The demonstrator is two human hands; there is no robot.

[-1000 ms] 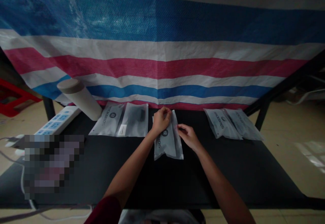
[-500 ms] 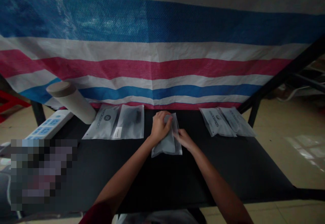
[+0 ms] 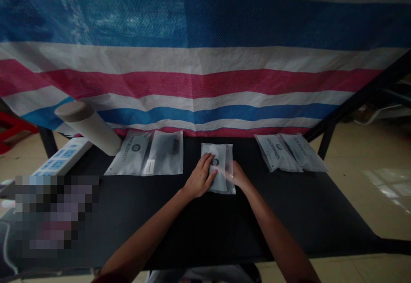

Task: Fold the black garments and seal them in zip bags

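Right hand [image 3: 236, 173] fingers now behind bag plastic, left hand [image 3: 199, 177] spread on top

Frosted, see-through rectangular plastic bag w/ dark round logo [image 3: 221, 182] lies directly under LH & against RH, on the flat black tabletop [image 3: 208, 236]. LH: palm down on bag's left part, fingers & thumb apart, no pinch seen. RH: at bag's right edge, fingers show only faintly thru plastic; inside vs. underneath, can't tell. Pinching or not, can't tell either.

Changed vs. 1 s ago: LH was cupped over bag's far half, now lower & flatter on near-left side; logo now shows past fingertips. RH was outside right edge, fingertips there; now fingers behind plastic. Bag looks flatter. My read: LH steadies bag while RH works within or beneath it; handling not finished, no let-go yet.

Left of LH, apart: frosted plastic bag w/ dark round logo & lettering [image 3: 136, 154], then, closer to LH, frosted plastic bag w/ white label [image 3: 165, 150]. Further left: white cylindrical bottle w/ grey lid [image 3: 90, 126], just beside long white power strip w/ blue sockets [image 3: 62, 158].

Right of RH, well apart: two frosted plastic bags w/ dark lettering [image 3: 276, 154], touching or overlapping. Beyond both hands: blue-white-red striped woven plastic sheet [image 3: 192, 64].
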